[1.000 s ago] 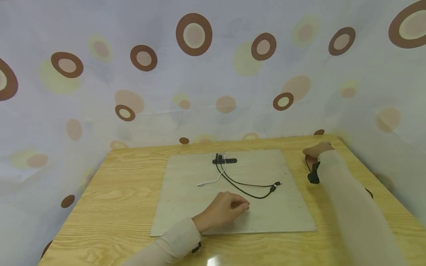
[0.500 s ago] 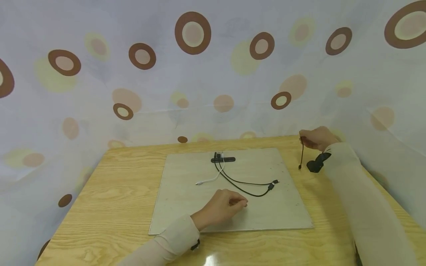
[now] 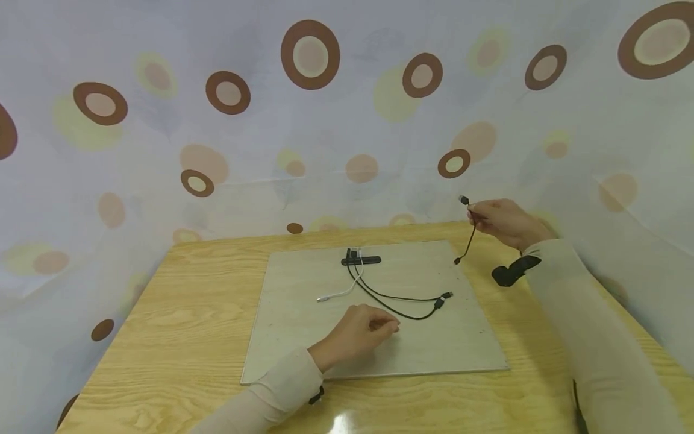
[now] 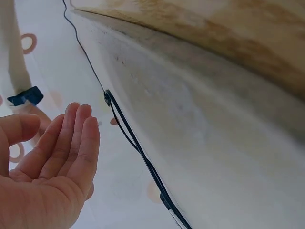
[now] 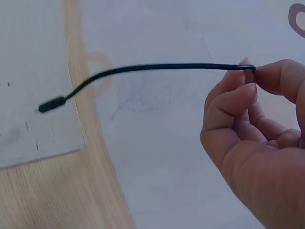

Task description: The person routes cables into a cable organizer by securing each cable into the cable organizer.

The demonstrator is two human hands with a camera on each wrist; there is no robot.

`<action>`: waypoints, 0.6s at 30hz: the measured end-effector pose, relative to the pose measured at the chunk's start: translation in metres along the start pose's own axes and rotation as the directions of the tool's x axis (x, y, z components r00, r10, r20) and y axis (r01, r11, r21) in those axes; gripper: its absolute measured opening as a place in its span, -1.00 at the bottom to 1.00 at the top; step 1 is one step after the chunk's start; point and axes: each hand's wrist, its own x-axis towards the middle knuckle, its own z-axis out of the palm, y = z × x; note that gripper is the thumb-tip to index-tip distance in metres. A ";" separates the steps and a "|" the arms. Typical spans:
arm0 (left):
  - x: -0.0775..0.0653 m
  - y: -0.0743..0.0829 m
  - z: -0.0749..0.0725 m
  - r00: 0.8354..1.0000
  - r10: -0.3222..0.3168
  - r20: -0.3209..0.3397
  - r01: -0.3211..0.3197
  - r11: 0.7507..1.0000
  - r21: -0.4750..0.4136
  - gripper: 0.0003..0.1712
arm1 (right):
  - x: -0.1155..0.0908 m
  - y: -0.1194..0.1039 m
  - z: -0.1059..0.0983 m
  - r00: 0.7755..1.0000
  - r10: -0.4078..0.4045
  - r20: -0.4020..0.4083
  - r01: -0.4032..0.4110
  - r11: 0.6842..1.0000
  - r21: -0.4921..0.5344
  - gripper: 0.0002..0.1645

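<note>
My right hand [image 3: 504, 223] pinches a short black USB cable [image 3: 470, 242] between thumb and fingertips, above the back right of the table. One plug sticks up past the fingers; the other end [image 5: 51, 104] hangs down to the left. My left hand [image 3: 355, 334] rests at the front of the pale board [image 3: 293, 337], fingers loosely bent and holding nothing. A black cable holder strip [image 3: 372, 260] lies at the board's back. A white cable [image 3: 340, 294] and two black cables [image 3: 398, 298] run from it, their plugs lying on the board.
The board lies on a wood-grain table [image 3: 179, 313]. Behind and at the sides hangs a pale cloth [image 3: 260, 132] with brown circles. Another black cord [image 3: 578, 404] lies near the right forearm.
My right hand has lifted the black cable off the table's right side and moved it up and left, toward the board. My left hand stays in place.
</note>
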 end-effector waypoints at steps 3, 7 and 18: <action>0.000 0.000 -0.001 1.000 0.002 -0.006 -0.001 1.000 0.005 -0.74 | 0.000 0.005 0.010 0.996 -0.030 0.080 0.023 0.995 0.094 -0.76; 0.001 0.000 -0.003 1.000 0.005 -0.019 -0.005 1.000 0.006 -0.74 | -0.002 0.011 0.024 0.982 -0.076 0.172 0.048 0.985 0.167 -0.76; 0.006 -0.003 -0.002 0.998 0.014 -0.062 -0.012 0.999 0.043 -0.75 | -0.008 0.037 0.061 0.946 -0.118 0.302 0.043 0.969 0.244 -0.79</action>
